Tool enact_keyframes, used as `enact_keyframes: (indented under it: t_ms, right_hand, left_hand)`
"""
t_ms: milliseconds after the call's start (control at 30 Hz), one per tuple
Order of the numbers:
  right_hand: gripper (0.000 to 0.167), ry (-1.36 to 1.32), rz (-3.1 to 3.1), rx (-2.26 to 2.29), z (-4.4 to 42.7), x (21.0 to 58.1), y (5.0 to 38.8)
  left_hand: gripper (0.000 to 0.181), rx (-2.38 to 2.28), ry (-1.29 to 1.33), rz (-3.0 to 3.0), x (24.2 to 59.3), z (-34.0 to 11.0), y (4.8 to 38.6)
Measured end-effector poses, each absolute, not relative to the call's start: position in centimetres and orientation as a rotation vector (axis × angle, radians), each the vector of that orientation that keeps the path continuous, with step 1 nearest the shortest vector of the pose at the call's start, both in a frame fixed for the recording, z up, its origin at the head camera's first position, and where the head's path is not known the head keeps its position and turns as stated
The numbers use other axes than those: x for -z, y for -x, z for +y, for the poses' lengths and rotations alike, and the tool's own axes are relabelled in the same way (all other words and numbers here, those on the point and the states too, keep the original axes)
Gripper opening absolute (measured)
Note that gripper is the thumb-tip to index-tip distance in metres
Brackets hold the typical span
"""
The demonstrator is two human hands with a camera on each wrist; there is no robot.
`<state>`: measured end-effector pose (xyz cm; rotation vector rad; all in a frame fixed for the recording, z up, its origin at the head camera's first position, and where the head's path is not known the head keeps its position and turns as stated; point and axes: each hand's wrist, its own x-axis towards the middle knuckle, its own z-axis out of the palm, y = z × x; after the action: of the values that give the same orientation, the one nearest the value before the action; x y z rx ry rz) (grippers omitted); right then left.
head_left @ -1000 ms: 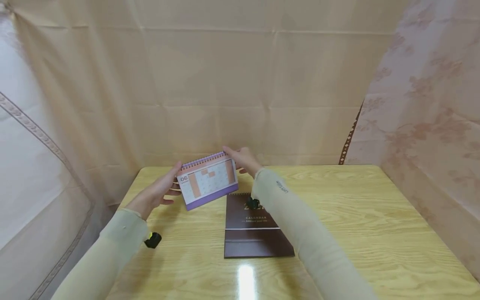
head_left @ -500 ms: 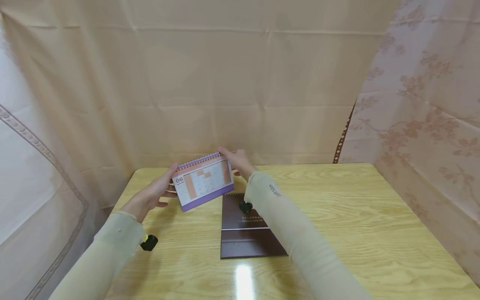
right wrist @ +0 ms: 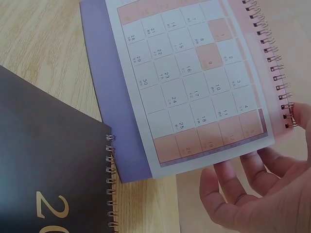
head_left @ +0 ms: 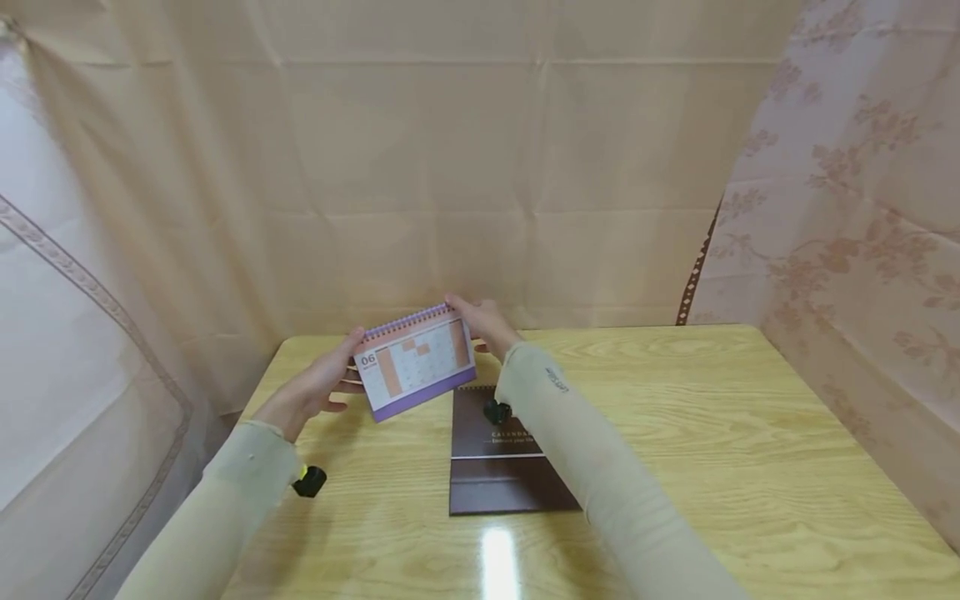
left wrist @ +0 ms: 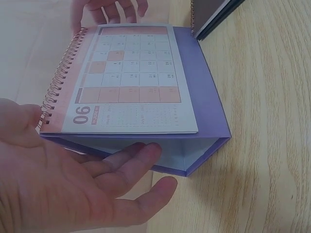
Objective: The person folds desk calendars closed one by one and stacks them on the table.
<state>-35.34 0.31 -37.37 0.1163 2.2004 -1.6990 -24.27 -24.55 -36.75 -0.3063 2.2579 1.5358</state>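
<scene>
A small desk calendar (head_left: 416, 360) with a purple stand, a spiral binding and a page marked 06 is held tilted at the far side of the table. My left hand (head_left: 318, 383) grips its left end; in the left wrist view the thumb is at the binding and some fingers reach into the open side of the stand (left wrist: 209, 150). At the other end my right hand (head_left: 483, 322) pinches the top corner, thumb on the binding, fingers partly hidden behind. Below it lies a dark brown calendar (head_left: 495, 483), partly covered by my right forearm.
The wooden table (head_left: 697, 433) has a beige curtain (head_left: 420, 167) behind it. Patterned cloth (head_left: 862, 250) hangs on the right, pale cloth (head_left: 60, 350) on the left. A bright reflection shows near the table's front.
</scene>
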Motion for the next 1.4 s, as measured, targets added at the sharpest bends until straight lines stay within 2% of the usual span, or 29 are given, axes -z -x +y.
enact_keyframes:
  t_ms: [900,1133,1400]
  right_hand:
    - [0.074,-0.113,2.139,1.732,0.41,37.77,35.26]
    - [0.07,-0.114,2.118,1.738,0.54,37.92,35.3]
    - [0.066,-0.107,2.15,1.744,0.24,37.98,35.25]
  left_hand:
    - [0.1,-1.527,0.301,2.262,37.29,-25.03,24.37]
    - [0.118,-1.52,0.301,2.217,37.02,-24.84,24.19]
    - [0.117,-1.55,0.289,2.224,37.29,-24.77,24.11]
